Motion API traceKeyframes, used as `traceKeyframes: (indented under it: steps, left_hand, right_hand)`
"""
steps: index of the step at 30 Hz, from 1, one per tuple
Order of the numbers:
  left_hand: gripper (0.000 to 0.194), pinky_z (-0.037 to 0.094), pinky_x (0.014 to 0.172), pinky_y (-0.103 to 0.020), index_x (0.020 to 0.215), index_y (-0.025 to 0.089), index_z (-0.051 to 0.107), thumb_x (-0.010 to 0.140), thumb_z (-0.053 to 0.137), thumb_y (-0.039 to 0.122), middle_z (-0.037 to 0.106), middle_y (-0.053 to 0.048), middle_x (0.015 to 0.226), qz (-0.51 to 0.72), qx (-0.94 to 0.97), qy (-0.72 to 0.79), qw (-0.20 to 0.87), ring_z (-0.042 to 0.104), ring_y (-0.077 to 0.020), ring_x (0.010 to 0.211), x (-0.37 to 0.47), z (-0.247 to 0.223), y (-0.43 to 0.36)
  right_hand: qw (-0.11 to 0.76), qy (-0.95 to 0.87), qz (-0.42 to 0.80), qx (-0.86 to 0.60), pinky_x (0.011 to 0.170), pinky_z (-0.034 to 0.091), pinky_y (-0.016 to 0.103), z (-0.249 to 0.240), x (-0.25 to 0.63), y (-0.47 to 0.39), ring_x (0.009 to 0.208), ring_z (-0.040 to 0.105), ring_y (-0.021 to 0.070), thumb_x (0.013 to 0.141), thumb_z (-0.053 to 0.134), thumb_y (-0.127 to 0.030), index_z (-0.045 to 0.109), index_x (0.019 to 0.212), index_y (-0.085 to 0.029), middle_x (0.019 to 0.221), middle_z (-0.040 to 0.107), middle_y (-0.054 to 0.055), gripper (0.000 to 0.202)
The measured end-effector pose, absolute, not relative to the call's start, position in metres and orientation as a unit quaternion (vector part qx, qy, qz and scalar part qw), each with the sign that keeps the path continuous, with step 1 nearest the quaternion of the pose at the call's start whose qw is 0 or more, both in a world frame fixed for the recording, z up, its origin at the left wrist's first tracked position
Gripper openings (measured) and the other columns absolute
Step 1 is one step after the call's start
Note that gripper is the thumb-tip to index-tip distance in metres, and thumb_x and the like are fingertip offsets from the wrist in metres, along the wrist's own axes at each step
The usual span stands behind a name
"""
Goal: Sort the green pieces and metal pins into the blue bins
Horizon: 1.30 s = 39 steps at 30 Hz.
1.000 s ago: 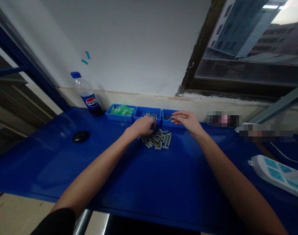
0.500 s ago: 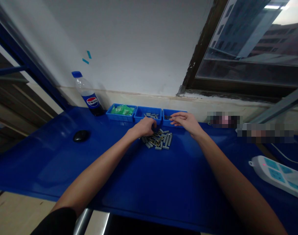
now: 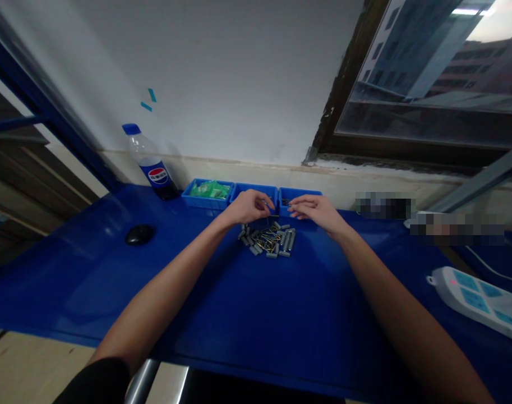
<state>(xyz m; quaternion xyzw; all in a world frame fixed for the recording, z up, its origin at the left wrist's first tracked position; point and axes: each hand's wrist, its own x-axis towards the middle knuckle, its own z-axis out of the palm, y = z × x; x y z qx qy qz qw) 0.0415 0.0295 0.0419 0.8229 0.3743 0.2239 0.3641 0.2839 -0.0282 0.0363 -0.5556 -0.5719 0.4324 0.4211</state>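
Observation:
My left hand (image 3: 251, 207) is raised just above a pile on the table, its fingertips pinched on a thin screw-like pin (image 3: 267, 220), small and dim in this view. Below it lie loose grey cylindrical sleeves (image 3: 291, 240) mixed with long thin brass-coloured pins (image 3: 264, 242). At the front of the right blue bin (image 3: 303, 193), which has small dark pieces in it, my right hand (image 3: 314, 213) has thumb and fingers closed together; what they pinch is too small to make out. The middle blue bin (image 3: 234, 193) is partly hidden behind my left hand.
A left blue bin (image 3: 187, 197) contains green packets (image 3: 210, 189). Beside it stands a cola bottle (image 3: 157, 174), with a black mouse (image 3: 138, 234) nearer me. A white power strip (image 3: 470, 297) lies at the right of the blue table (image 3: 256, 320). The wall rises behind the bins.
My left hand has lifted from the pile, up and slightly right, with a thin pin at its fingertips. My right hand has barely shifted, staying by the right bin.

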Motion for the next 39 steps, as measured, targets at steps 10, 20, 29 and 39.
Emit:
traceKeyframes:
  steps: [10,20,29,39]
  left_hand:
    - [0.032,0.058,0.083,-0.033,0.1,0.012,0.075,0.071,0.079,0.025,0.08,-0.011,0.088,0.267,0.763,0.329,0.489,0.075,-0.019,0.081,0.041,0.047,0.026]
    - [0.034,0.055,0.072,-0.03,0.102,0.012,0.079,0.074,0.076,0.031,0.079,-0.011,0.082,0.213,0.829,0.337,0.393,0.074,-0.0201,0.076,0.042,0.042,0.027]
    - [0.022,0.052,0.072,-0.027,0.091,0.01,0.081,0.078,0.069,0.024,0.08,-0.012,0.087,0.18,0.869,0.319,0.333,0.073,-0.0184,0.077,0.045,0.05,0.018]
    - [0.022,0.046,0.072,-0.028,0.091,0.014,0.081,0.087,0.067,0.03,0.078,-0.009,0.086,0.209,0.898,0.312,0.228,0.067,-0.0165,0.075,0.049,0.055,0.014]
  right_hand:
    - [0.378,-0.594,0.524,-0.48,0.081,0.062,0.039,0.036,0.272,-0.037,0.079,0.077,0.0224,0.072,0.085,-0.036,0.081,0.092,-0.019,0.086,0.081,0.01,0.027]
    - [0.405,-0.58,0.503,-0.497,0.081,0.063,0.041,0.031,0.275,-0.033,0.076,0.076,0.0225,0.07,0.085,-0.03,0.082,0.087,-0.019,0.08,0.079,0.01,0.021]
    - [0.408,-0.581,0.486,-0.509,0.079,0.062,0.04,0.035,0.276,-0.033,0.076,0.076,0.0221,0.07,0.085,-0.029,0.081,0.084,-0.021,0.076,0.079,0.008,0.017]
    - [0.423,-0.585,0.447,-0.529,0.076,0.062,0.038,0.036,0.279,-0.03,0.074,0.075,0.0226,0.068,0.085,-0.036,0.08,0.085,-0.019,0.078,0.08,0.008,0.025]
